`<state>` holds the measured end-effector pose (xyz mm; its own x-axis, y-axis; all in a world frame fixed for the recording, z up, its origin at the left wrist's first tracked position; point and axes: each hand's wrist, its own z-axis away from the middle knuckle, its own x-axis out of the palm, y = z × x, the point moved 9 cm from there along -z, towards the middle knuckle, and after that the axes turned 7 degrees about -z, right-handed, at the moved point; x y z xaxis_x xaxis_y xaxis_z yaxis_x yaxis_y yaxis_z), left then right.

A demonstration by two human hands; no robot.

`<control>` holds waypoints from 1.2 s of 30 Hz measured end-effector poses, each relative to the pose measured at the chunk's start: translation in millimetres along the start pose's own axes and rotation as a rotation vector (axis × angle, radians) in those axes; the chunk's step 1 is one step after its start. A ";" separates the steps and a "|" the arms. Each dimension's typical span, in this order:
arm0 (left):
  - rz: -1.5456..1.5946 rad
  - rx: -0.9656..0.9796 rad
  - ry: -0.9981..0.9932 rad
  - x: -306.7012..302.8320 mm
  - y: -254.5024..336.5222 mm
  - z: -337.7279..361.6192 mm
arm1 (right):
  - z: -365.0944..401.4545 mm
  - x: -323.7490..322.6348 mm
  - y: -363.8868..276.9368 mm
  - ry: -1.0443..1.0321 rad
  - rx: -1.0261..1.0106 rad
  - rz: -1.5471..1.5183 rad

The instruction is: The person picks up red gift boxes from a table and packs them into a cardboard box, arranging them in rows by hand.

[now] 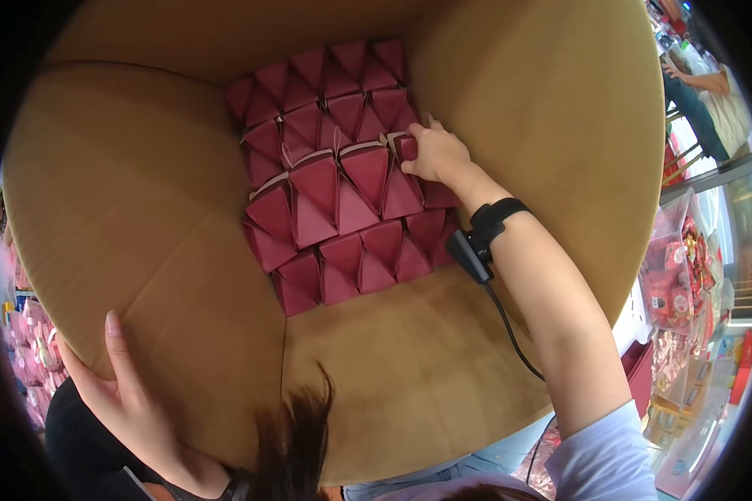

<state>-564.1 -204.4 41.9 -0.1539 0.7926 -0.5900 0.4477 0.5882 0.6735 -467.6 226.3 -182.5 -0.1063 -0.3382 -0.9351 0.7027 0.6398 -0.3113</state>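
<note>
Rows of dark red triangular boxes [316, 196] stand packed together on the floor of a large brown cardboard box [142, 217]. At the right end of a middle row, my right hand [436, 153] has its fingers closed on one of the red boxes [408, 149]. A black band with a small device and cable sits on that wrist. My left hand [129, 401] rests on the near left edge of the cardboard box, thumb up and apart from the other fingers, which are partly hidden over the edge. Nothing shows in it.
At the far right a person [718, 108] is partly in view. Clear bags of red and gold items [681, 275] lie to the right, outside the cardboard box. Pink packages [35, 351] are at the left. Dark hair hangs over the near edge.
</note>
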 end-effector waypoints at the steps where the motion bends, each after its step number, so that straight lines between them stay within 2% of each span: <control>1: 0.001 0.008 -0.007 0.1 0.8 0.1 | -1.3 -0.7 -1.3 0.008 -0.015 0.017; 5: 0.004 -0.001 0.006 0.7 0.4 1.2 | -3.2 4.1 -5.5 -0.088 -0.030 0.034; 8: -0.005 -0.004 -0.008 1.1 0.3 0.4 | 2.1 6.7 -2.9 -0.120 -0.026 0.165; 10: -0.009 -0.004 -0.006 0.5 -0.9 0.9 | -2.9 19.0 2.0 -0.031 -0.139 0.049; 20: 0.017 0.040 -0.023 2.5 3.7 -0.4 | 10.2 39.1 5.1 0.123 -0.205 0.069; 22: -0.006 0.043 -0.015 1.0 4.7 0.0 | 14.0 37.1 4.0 0.218 -0.243 0.054; 30: 0.019 0.005 0.032 0.9 6.9 1.7 | 10.1 31.9 -9.9 0.170 -0.171 0.121; 32: 0.070 -0.003 0.040 2.2 7.0 1.7 | 10.4 15.6 -34.6 0.454 -0.302 0.311; 33: 0.065 -0.011 0.043 2.1 8.1 1.7 | 15.5 17.4 -50.6 0.520 -0.433 0.237; 34: 0.055 -0.018 0.048 0.7 6.3 1.2 | 16.1 25.0 -57.0 0.514 -0.444 0.232; 36: 0.027 0.031 0.031 0.6 7.4 -0.2 | 17.0 48.1 -72.1 0.332 -0.541 0.047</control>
<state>-561.1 -199.5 46.6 -0.1688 0.8129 -0.5573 0.4789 0.5619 0.6745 -511.4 152.1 -202.2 -0.3575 -0.1247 -0.9256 0.2663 0.9363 -0.2291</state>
